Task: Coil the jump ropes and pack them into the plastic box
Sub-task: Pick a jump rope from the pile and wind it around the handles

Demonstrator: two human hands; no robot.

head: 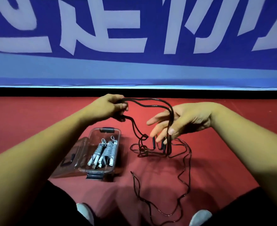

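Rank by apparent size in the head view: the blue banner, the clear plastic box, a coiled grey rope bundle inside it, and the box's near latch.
1. blue banner
2. clear plastic box
3. coiled grey rope bundle
4. near latch; nearer the camera, yet looks smaller.

Two bare hands are up, the left hand (pixel 109 107) and the right hand (pixel 183 121). One black rope (pixel 171 116) runs between their fingers, as far as I can count. Below the left fingers there is one clear box (pixel 118 149) with two dark latches (pixel 108 129), one lid (pixel 69 159), and two coiled grey ropes (pixel 107 150) inside. Nearer than the fingers are two white shoes (pixel 84 211).
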